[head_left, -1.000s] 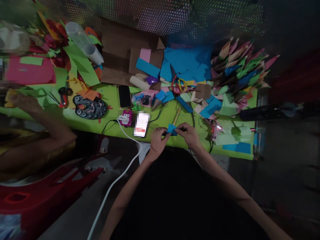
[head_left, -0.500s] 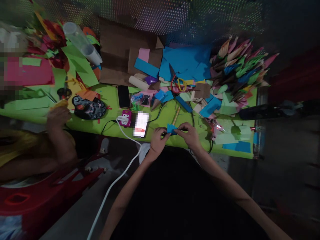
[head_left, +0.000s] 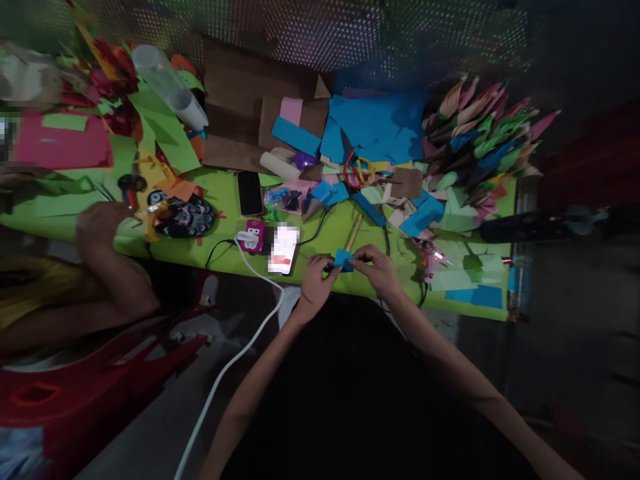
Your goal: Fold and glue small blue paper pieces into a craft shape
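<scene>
A small piece of blue paper (head_left: 343, 259) is pinched between my two hands above the table's near edge. My left hand (head_left: 317, 279) grips its left side, fingers closed. On the right side, the thumb and fingers of my right hand (head_left: 379, 270) hold it. Just beyond the paper lies a thin wooden stick (head_left: 355, 231). Left of my hands rests a lit phone (head_left: 283, 249), its screen blurred out. To the right is a pink glue gun (head_left: 430, 260) with its cord hanging off the edge.
Red and yellow scissors (head_left: 358, 170) lie among paper scraps. Behind are blue sheets (head_left: 375, 127) and brown cardboard (head_left: 233, 107). Paper cones (head_left: 490, 137) crowd the back right. A white cable (head_left: 230, 365) runs from a pink socket block (head_left: 253, 237). A co-worker's hand (head_left: 103, 223) is at left.
My hands stay nearly in place, and the blue paper has shifted slightly between my fingers. The co-worker's hand at left has moved leftward, with a yellow piece now beside the patterned black item.
</scene>
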